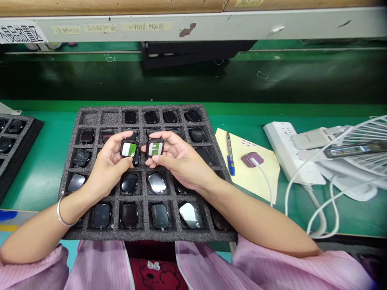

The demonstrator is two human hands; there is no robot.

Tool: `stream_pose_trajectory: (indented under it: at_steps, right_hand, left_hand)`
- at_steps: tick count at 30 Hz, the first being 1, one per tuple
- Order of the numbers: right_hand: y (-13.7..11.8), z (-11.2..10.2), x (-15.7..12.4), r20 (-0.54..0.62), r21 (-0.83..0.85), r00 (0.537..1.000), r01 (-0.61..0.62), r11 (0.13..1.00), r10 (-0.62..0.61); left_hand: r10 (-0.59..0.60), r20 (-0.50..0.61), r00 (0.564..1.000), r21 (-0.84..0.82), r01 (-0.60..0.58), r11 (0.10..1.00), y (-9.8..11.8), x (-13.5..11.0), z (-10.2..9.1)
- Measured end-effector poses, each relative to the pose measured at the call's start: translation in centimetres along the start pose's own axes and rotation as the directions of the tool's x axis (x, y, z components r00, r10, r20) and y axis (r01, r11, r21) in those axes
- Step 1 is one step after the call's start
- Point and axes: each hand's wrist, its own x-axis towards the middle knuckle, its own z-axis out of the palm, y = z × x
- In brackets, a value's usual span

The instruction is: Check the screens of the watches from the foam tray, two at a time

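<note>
My left hand (113, 159) pinches a smartwatch body (129, 148) by its edges between thumb and fingers. Its lit screen shows white and green areas. Close beside it, my right hand (178, 157) grips a second smartwatch body (155, 148), also lit in white and green. Both are held up over a dark grey foam tray (142, 197) divided into square pockets. Most visible pockets hold a dark-screened watch body, such as the watch (130, 183) below my left hand. Two pockets at the tray's far left corner hold nothing. My hands and forearms hide some pockets.
To the right, a yellow paper (263, 179) carries a pen (230, 155) and a purple block (253, 159) with a white cable. Beyond are a white power strip (290, 149) and a white fan (363, 149). Another foam tray (22, 151) stands left. A shelf edge (205, 32) crosses above.
</note>
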Motion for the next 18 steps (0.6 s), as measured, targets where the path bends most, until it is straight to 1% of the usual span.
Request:
stream_pose_trajectory:
  at_steps: [3,9,14,18]
  right_hand:
    - [-0.07,0.08,-0.01,-0.010,-0.009,1.000,0.001,1.000,-0.001]
    - [-0.14,-0.02,0.07,-0.030,-0.061,0.999,-0.024,0.998,0.022]
    - [-0.03,0.00,0.06,-0.015,-0.058,1.000,0.010,0.998,-0.011]
    - [-0.08,0.06,0.02,-0.022,-0.079,1.000,0.010,0.997,-0.012]
  left_hand:
    - [-0.002,0.001,1.000,-0.010,0.002,1.000,0.02,-0.05,0.01]
    - [-0.045,-0.001,0.999,-0.015,0.045,0.999,0.43,-0.24,0.04]
    - [-0.058,-0.018,0.998,-0.028,0.057,0.998,0.54,-0.20,0.17]
    - [-0.078,-0.035,0.996,-0.041,0.077,0.996,0.55,-0.20,0.22]
